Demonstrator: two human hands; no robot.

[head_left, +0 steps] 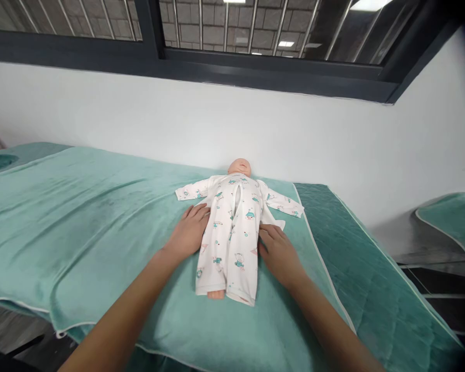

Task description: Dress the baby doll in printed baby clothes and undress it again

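A baby doll (239,167) lies on its back on a green blanket (112,217), its head toward the wall. White printed clothes (238,253) cover its body and legs, with the sleeves spread to both sides and a foot showing at one hem. A narrow gap runs down the front of the cloth. My left hand (191,227) rests along the left edge of the clothes, fingers somewhat apart. On the opposite side, my right hand (277,250) touches the right edge near a loose white flap, its fingertips partly hidden at the cloth.
Behind the doll stands a white wall (139,119) below a dark window frame (256,70) with metal bars outside. A darker green quilted cover (356,258) lies at the right. Another green cloth (453,222) is at the far right.
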